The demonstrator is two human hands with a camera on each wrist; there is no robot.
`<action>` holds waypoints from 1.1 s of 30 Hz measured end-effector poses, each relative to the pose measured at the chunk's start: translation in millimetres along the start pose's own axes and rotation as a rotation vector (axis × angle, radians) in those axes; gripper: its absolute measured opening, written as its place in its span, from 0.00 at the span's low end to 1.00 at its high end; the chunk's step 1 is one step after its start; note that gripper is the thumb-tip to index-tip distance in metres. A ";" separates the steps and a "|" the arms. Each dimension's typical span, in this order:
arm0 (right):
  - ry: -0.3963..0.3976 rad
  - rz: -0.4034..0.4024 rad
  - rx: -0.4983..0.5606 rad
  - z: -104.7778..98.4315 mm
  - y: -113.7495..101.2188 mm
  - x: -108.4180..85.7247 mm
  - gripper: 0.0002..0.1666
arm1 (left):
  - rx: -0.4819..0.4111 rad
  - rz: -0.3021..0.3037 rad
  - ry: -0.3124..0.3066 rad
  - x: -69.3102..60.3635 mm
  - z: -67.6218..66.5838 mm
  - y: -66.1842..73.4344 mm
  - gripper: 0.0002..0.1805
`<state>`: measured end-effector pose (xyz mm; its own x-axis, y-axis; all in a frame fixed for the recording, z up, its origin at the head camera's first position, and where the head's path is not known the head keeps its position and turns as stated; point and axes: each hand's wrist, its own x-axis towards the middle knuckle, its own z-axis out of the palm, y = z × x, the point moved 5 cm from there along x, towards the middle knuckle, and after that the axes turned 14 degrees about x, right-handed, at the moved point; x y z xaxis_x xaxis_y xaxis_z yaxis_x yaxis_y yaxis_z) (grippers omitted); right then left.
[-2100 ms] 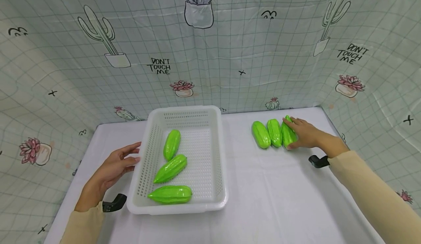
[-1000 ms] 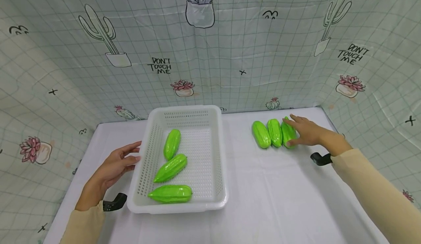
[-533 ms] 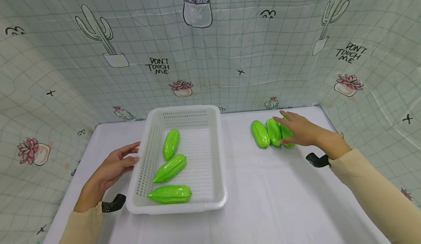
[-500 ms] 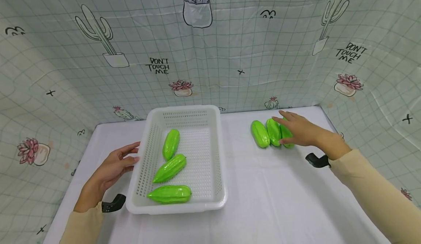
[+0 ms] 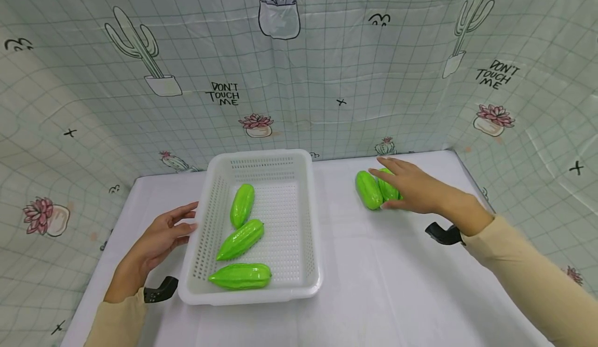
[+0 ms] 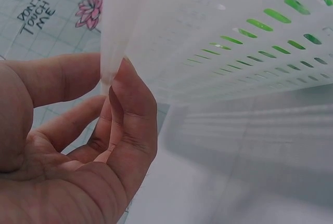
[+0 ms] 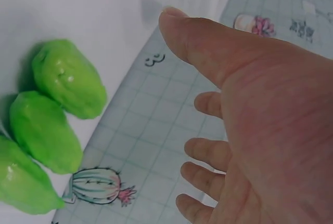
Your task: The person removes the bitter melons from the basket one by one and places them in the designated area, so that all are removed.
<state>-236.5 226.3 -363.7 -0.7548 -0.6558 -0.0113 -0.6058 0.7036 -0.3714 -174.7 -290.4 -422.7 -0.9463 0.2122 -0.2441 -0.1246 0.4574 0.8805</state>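
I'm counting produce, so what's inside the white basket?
In the basket lie the far fruit, the middle fruit and the near fruit, three in all. They hide parts of its floor, so what is beneath them cannot be seen.

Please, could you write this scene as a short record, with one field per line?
Left hand: touching the left wall of the basket
Right hand: near the loose vegetables, holding nothing
Basket: white, perforated, on the table
Basket contents: three green vegetables
Loose vegetables: three, green, side by side, right of the basket
Backdrop: gridded cloth printed with cacti
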 end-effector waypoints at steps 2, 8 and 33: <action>0.003 -0.015 -0.002 0.4 -5.0 0.9 0.49 | 0.001 0.000 0.001 -0.3 0.1 0.3 0.39; 0.013 -0.046 -0.006 4.1 -17.7 3.0 0.48 | 0.002 -0.006 0.002 -0.6 1.2 0.0 0.39; 0.012 -0.224 -0.066 8.4 -74.1 18.2 0.48 | 0.008 -0.025 0.016 -0.1 1.5 -1.1 0.39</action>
<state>-203.2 160.0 -344.2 -0.6019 -0.7950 0.0755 -0.7736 0.5570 -0.3022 -174.0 -289.6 -424.2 -0.9477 0.1864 -0.2591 -0.1459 0.4692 0.8710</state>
